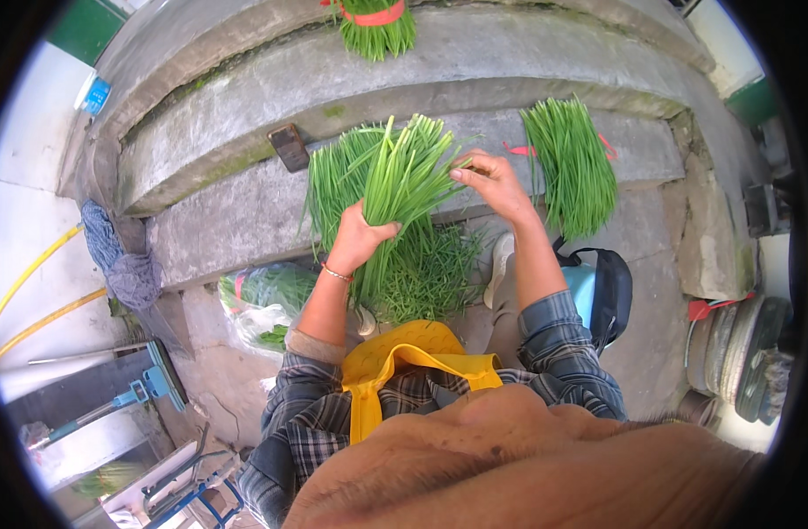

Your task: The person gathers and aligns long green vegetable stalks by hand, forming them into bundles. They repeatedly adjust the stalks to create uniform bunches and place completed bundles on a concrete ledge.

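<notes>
My left hand (360,240) is wrapped round a bunch of chives (406,181), its pale cut ends pointing up and away from me. At the right side of those ends, the thumb and fingers of my right hand (492,183) pinch a thin chive stalk. Just behind and left of the held bunch, more chives (333,172) lie on the low concrete step. Below my hands, a heap of loose green leaves (435,273) spreads over the ground between my feet. Another chive bunch (567,167), with a red tie beside it, rests on the step to the right.
A dark phone-like slab (288,147) leans by the step. Farther up sits a red-banded bunch (377,35). A clear plastic bag of greens (263,304) lies left of my legs, a black bag (609,295) right. A blue-headed mop (161,379) stands at lower left.
</notes>
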The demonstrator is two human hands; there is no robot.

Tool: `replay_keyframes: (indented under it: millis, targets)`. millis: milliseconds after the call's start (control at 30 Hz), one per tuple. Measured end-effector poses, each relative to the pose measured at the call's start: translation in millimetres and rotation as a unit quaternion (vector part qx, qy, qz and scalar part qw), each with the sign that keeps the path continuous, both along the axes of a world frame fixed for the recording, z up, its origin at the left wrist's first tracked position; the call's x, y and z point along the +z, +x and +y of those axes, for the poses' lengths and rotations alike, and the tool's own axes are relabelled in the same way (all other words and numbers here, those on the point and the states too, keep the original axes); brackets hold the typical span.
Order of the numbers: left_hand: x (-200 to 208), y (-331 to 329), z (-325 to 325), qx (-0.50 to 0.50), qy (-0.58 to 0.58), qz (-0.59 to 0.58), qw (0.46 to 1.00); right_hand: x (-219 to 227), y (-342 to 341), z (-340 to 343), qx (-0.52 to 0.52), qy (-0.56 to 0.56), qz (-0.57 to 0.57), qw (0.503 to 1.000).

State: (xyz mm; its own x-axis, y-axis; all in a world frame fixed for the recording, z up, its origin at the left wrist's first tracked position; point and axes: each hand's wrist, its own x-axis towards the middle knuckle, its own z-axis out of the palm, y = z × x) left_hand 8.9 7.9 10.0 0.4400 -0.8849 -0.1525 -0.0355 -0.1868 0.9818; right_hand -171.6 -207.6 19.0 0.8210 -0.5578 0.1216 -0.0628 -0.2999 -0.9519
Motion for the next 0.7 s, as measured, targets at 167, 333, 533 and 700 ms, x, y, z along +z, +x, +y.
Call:
replay_keyframes:
  millis: [167,333,533,700]
  targets:
    - [10,9,6,0.01,-0.026,-0.064,0.998,11,-12,-8,-0.034,0.003,-0.054,0.998]
    - [5,16,8,-0.007,0.021,-0.002,1.0,6,-6,-10,-0.146,-0.052,-0.124,0.98]
    - [9,13,10,-0.047,0.045,-0.058,0.996,6,0,5,0.005,-0.115,0.062,0.991]
    - [14,6,8,-0.051,0.016,-0.08,0.995,-2,3,10,-0.014,-0.093,0.047,0.994]
